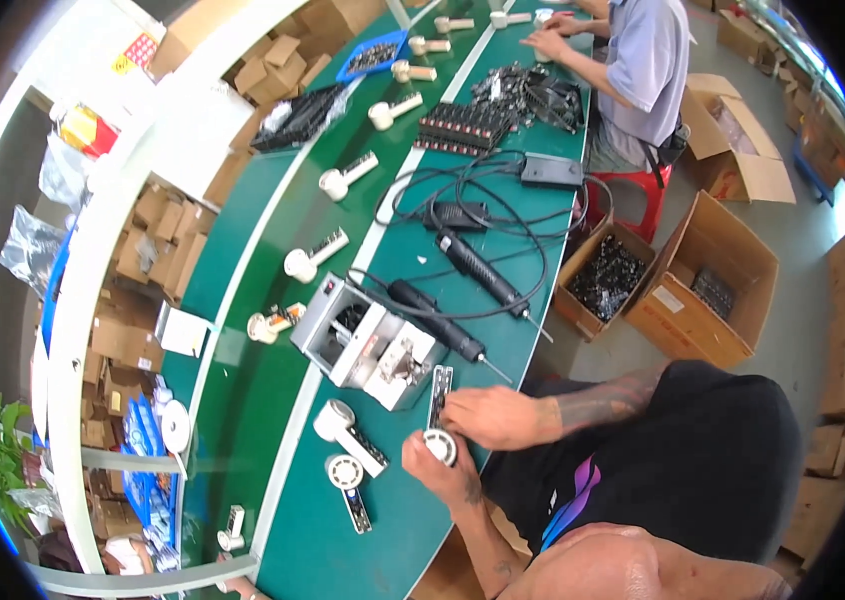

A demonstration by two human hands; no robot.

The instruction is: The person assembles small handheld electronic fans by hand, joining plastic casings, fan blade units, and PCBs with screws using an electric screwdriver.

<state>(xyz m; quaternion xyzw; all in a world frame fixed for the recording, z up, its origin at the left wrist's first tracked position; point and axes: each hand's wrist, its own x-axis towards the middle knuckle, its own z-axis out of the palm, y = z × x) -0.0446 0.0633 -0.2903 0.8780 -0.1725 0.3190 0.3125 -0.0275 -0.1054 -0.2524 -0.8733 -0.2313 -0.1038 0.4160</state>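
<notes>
A white hair dryer body (440,447), with a round slotted head and an open handle showing dark parts inside, is in my hands at the table edge. My left hand (430,470) is closed around its round head. My right hand (493,416) bends over the handle near the head, fingers together; its fingertips are partly hidden, and any small part in them cannot be made out. Two similar bodies lie to the left, one hair dryer body (341,420) above another hair dryer body (347,472). A grey metal machine (368,340) stands just beyond my hands.
Past the machine lie an electric screwdriver (438,320), a second electric screwdriver (483,272) and looped cables. More white bodies (315,255) line the green belt (273,400). Black parts (463,127) are piled farther up. A co-worker (648,80) sits beyond; open cartons (708,280) stand right.
</notes>
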